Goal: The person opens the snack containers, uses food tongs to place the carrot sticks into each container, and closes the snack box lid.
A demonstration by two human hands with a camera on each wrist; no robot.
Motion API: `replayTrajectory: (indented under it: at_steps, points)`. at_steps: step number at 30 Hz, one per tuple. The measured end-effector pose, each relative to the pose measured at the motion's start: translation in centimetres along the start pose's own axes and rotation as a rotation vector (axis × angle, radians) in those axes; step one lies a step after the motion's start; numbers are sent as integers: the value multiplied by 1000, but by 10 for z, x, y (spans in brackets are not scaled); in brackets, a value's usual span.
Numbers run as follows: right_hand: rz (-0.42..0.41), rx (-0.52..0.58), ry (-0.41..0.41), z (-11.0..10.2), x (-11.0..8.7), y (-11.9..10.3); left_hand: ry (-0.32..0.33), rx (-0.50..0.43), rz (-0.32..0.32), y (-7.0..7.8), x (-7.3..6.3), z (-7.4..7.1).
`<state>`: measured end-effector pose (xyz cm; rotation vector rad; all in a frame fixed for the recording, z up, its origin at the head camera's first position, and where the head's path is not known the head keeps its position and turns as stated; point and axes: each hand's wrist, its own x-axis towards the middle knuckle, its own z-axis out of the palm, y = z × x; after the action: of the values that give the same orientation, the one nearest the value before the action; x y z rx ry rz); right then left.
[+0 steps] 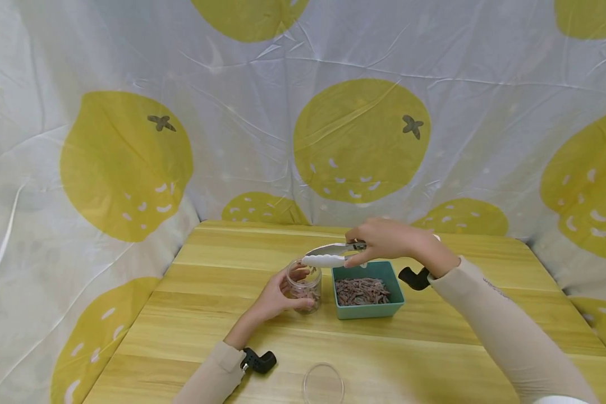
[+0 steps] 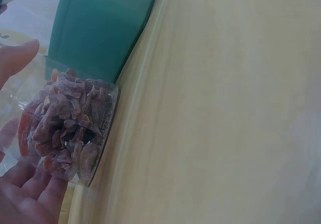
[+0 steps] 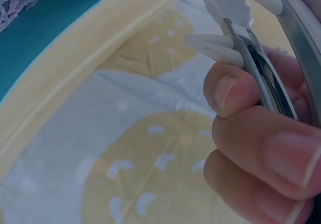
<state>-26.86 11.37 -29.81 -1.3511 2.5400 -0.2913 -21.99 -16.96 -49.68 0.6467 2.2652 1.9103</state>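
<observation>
My left hand holds a clear round jar, thumb on the near side and fingers round the far side. In the left wrist view, brownish, powder-dusted dried strips lie in the jar's lower part. With my right hand I grip metal tongs with white scalloped tips. Those tips are over the jar's open mouth, and a small piece shows just under them. My right fingers wrap the tongs' metal arms. Beside the jar stands a teal rectangular box holding many similar strips.
A clear round lid lies on the wooden table near its front edge. Behind the table hangs a pale curtain with yellow lemon prints. Black wrist-camera mounts sit at both sleeves.
</observation>
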Motion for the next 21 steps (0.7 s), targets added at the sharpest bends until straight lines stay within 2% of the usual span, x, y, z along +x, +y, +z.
replayTrajectory:
  at_steps: [12,21]
  points:
    - [34,-62,-107,-13,22,-26,1,7,-9,2,-1,0]
    - [128,-190,-143,-14,34,-41,11,31,-14,2,-2,0]
